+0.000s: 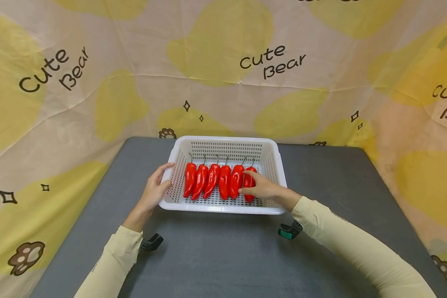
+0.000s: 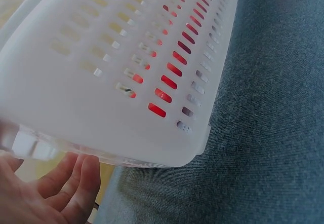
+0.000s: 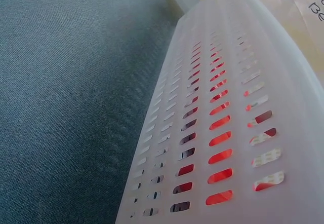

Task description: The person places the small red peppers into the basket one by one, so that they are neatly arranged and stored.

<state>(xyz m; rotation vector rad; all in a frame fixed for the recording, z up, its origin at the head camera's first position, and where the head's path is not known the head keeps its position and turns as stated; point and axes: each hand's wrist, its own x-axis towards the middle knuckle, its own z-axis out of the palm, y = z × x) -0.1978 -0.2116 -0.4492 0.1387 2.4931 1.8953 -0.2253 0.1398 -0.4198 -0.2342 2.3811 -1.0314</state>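
A white plastic basket stands on the dark table with several red peppers lying side by side in it, stems toward the back. My left hand grips the basket's left end, thumb and fingers at the rim. In the left wrist view its curled fingers show against the end wall. Reaching over the front right of the basket, my right hand holds the rightmost red pepper between thumb and fingers. That pepper is partly hidden by the hand. The right wrist view shows the slotted front wall, not the right hand.
The grey table extends in front of the basket and to both sides. Behind it hangs a patterned cloth with yellow patches and lettering. A dark wrist device sits under the left wrist, and another wrist device under the right.
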